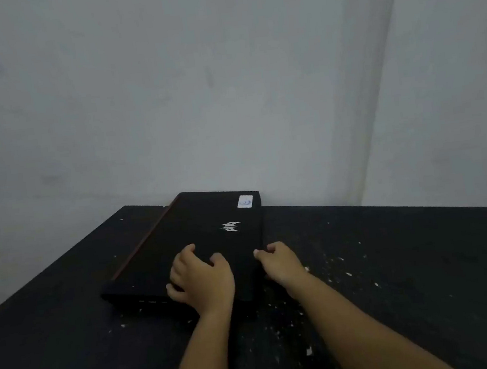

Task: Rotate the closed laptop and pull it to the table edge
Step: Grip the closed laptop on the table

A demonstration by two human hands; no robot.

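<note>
A closed black laptop (199,237) lies on the dark table (394,258), its long side running away from me and its far end against the wall. It has a white logo on the lid, a white sticker at the far right corner and a red strip along its left edge. My left hand (202,278) rests on the near part of the lid, thumb curled over the near edge and fingers bent on top. My right hand (280,263) grips the laptop's right edge near the front corner, fingers hooked onto it.
The table is black with several white paint chips scattered to the right of the laptop and in front of it. A pale wall (227,96) stands right behind the table. The table's left edge runs diagonally at the left.
</note>
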